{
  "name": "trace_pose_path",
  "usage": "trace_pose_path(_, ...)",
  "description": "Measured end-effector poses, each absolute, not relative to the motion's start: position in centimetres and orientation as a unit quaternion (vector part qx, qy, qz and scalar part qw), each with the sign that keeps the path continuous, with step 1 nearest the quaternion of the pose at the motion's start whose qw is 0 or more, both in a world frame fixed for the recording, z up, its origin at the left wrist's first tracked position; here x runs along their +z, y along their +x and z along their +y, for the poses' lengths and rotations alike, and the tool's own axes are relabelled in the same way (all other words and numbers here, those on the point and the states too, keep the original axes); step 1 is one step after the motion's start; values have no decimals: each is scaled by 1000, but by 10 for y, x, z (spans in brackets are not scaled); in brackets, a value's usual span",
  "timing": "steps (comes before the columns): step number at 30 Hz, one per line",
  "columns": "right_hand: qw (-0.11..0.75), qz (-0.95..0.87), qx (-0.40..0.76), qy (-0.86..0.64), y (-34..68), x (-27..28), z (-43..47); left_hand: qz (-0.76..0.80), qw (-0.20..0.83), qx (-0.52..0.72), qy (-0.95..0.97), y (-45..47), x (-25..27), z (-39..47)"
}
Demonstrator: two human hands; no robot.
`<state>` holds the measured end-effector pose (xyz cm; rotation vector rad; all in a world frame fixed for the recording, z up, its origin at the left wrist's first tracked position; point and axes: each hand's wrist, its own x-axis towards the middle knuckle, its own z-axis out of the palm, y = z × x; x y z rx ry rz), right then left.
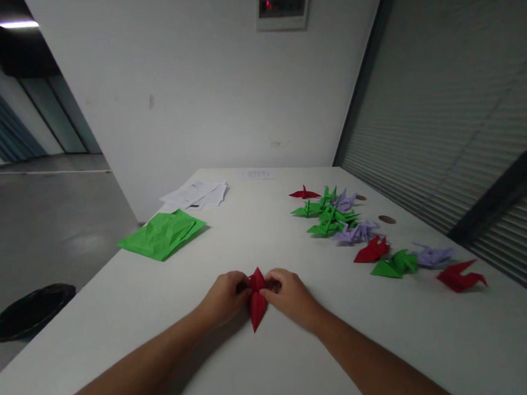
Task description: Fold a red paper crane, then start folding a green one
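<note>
A red origami crane (257,308) is between my two hands over the near middle of the white table (243,230). One pointed part faces away from me and the other points toward me. My left hand (226,294) pinches it from the left side, fingers closed. From the right, my right hand (289,293) grips it between thumb and fingers. Both sets of fingertips partly cover the middle of the folded paper.
Several folded cranes, green (330,219), purple (355,232) and red (460,276), lie along the right. Green paper sheets (163,234) and printed papers (196,194) lie at the left. A black bin (31,310) stands on the floor.
</note>
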<state>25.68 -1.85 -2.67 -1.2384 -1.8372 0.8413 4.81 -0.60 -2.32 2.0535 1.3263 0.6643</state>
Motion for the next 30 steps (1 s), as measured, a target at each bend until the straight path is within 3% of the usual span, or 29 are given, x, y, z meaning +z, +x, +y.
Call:
trace_pose_path(15,394,-700,285,-523,268,-17,-15,499,315,297,751,41,-21,-9)
trace_pose_path(30,352,-647,105,-669,365,-5,29,483,296,286,773,33,-18,-10)
